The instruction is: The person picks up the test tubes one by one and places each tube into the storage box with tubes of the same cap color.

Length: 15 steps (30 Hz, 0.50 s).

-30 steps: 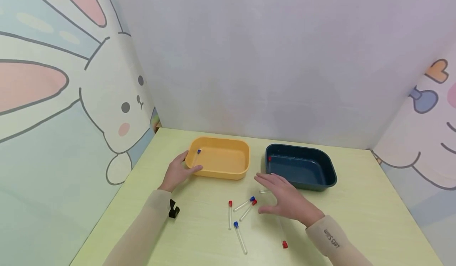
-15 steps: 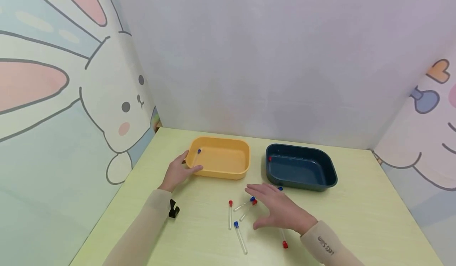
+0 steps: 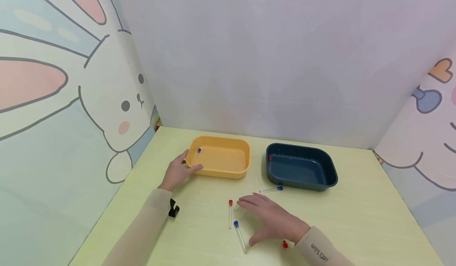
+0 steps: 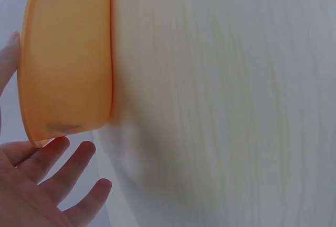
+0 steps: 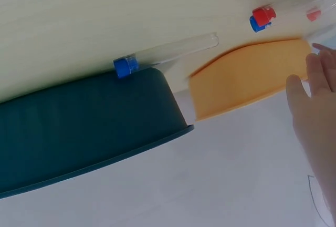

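My left hand [image 3: 177,174] holds the near left corner of a yellow tray [image 3: 224,159], thumb over its front rim; fingertips meet its end wall in the left wrist view. My right hand [image 3: 274,220] hovers over the table, thumb and fingers spread apart. It hides most of two crossing tubes, whose red cap [image 5: 263,16] and blue cap [image 5: 255,24] show in the right wrist view. Left of it lie a red-capped test tube [image 3: 230,215] and a blue-capped test tube [image 3: 240,238]. Beneath its wrist, another red cap [image 3: 285,244] peeks out.
A dark blue tray [image 3: 303,171] stands at the right, a red-capped tube [image 3: 270,158] inside. Along its front lies a blue-capped tube [image 3: 271,189]. The yellow tray contains a blue-capped tube [image 3: 199,151]. Behind both trays rises a pale wall [image 3: 263,68].
My right hand has moved left and toward me, away from the dark blue tray, uncovering the tube in front of it and covering the crossing pair. My left hand stays put.
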Motion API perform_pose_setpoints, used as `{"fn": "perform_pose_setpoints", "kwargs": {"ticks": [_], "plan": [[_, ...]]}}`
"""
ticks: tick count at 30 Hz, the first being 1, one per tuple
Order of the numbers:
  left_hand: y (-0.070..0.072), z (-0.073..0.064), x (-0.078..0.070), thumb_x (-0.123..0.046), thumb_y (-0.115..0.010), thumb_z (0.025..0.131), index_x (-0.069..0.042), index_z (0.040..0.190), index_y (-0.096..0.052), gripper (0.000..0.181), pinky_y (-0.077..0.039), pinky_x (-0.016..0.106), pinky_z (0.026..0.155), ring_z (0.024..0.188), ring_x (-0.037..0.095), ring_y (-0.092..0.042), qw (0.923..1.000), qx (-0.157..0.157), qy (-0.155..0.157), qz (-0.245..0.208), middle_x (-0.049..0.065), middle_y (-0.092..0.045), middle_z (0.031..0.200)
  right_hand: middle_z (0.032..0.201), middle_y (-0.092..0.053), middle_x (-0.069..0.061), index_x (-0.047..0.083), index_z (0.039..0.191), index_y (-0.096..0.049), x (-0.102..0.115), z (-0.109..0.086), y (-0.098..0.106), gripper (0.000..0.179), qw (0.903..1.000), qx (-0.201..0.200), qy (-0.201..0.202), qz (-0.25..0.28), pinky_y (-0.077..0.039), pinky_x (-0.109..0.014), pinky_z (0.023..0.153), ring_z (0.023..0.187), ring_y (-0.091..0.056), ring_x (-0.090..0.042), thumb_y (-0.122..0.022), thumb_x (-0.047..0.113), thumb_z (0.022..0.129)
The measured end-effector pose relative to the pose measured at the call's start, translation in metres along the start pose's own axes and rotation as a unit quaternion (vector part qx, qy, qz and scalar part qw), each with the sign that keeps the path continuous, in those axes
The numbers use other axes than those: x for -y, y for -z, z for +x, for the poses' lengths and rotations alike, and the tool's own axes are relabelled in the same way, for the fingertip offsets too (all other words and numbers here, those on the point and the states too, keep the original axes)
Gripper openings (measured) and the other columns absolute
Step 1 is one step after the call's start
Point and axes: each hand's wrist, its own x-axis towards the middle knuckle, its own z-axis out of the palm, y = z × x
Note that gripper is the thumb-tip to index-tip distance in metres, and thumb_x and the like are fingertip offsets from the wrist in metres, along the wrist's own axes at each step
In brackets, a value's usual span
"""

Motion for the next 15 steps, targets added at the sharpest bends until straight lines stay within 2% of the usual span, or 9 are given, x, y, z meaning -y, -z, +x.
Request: {"fn": "perform_pose_setpoints", "kwargs": {"ticks": [6, 15], "plan": [[0.0, 0.0, 0.0, -0.069, -0.079, 0.077, -0.012, 0.165, -0.024, 0.118, -0.05, 0.055, 0.109, 0.14, 0.038, -0.051, 1.0, -0.001, -0.004, 0.001, 0.019, -0.044, 0.16, 0.154, -0.05, 0.007, 0.024, 0.155, -0.045, 0.003, 0.001, -0.005, 0.106, 0.9991, -0.016, 0.035, -0.014, -0.042, -0.051, 0.119, 0.144, -0.046, -0.025, -0.084, 0.069, 0.068], [0.0, -0.001, 0.001, -0.069, -0.079, 0.078, -0.013, 0.166, -0.022, 0.118, -0.045, 0.057, 0.114, 0.144, 0.038, -0.047, 1.0, 0.004, -0.003, -0.008, 0.017, -0.036, 0.166, 0.151, -0.049, 0.006, 0.023, 0.154, -0.045, 0.006, 0.004, -0.015, 0.106, 0.9986, 0.005, 0.046, -0.024, -0.044, -0.047, 0.118, 0.14, -0.047, -0.019, -0.078, 0.076, 0.068]]}}
